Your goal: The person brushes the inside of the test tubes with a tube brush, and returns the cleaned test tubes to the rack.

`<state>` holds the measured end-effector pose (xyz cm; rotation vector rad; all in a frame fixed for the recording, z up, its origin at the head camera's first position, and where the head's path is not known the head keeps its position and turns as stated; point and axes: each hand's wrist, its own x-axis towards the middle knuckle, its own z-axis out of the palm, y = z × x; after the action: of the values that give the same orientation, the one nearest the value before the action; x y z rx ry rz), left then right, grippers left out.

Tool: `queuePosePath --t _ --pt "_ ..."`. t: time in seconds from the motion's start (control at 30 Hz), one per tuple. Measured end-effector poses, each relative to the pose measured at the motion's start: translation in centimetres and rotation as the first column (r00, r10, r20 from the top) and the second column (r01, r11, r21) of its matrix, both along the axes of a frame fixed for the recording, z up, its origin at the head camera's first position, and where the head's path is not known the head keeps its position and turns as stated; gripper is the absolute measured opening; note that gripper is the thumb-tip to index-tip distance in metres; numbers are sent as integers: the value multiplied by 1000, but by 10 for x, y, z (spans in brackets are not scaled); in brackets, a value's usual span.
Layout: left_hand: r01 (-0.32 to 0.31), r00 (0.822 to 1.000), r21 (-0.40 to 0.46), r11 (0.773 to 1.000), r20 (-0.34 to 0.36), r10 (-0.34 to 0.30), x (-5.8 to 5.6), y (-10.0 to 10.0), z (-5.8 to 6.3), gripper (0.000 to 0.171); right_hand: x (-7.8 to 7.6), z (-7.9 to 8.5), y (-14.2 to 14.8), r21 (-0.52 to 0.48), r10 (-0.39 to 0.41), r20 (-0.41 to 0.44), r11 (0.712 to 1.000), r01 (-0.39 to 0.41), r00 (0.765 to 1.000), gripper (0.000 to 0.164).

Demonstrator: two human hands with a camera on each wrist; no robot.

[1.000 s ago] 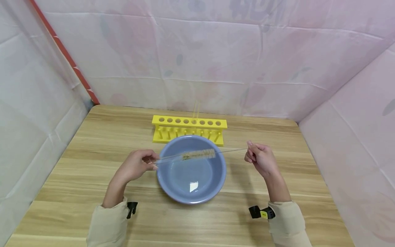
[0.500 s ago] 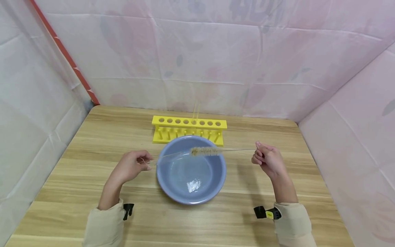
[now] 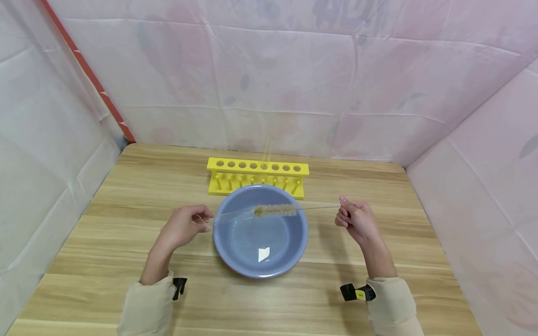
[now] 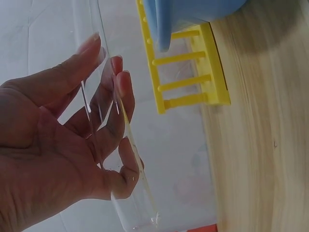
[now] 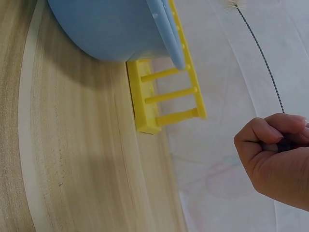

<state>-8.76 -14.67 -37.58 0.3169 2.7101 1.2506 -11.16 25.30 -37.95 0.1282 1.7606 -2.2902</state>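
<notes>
Fingers, left hand [image 3: 184, 226]: I'm clamping the clear tube [image 4: 130, 208] at the basin's [image 3: 295, 249] nine o'clock.
Tube mouth: it's facing three; whether the brush [image 3: 276, 210] is entering, I cannot tell.
Brush: it's hanging over the basin, off centre toward twelve; one straight axis is probably serving best.
Fingers, right hand [image 3: 356, 217]: I'm pinching the brush's wire stem at three.
Rack [image 3: 258, 170]: it's standing just behind the rim at twelve, leaving little room there.
Tabletop [image 3: 412, 242]: wood is opening out at nine and three.
</notes>
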Motion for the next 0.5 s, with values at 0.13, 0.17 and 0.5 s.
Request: queuePosePath --t 0.13,0.17,0.5 --pt "3 1000 -4 1000 1 -3 0 2 1 15 0 0 -3 11 5 7 1000 -5 1000 44" --pt "0 1000 -10 1000 3 0 -1 3 2 16 0 0 -3 19 8 7 1000 -8 1000 44" --pt "-22 999 -1 1000 -45 22 -1 5 1 16 -1 1 -3 51 60 -2 997 -60 998 45"
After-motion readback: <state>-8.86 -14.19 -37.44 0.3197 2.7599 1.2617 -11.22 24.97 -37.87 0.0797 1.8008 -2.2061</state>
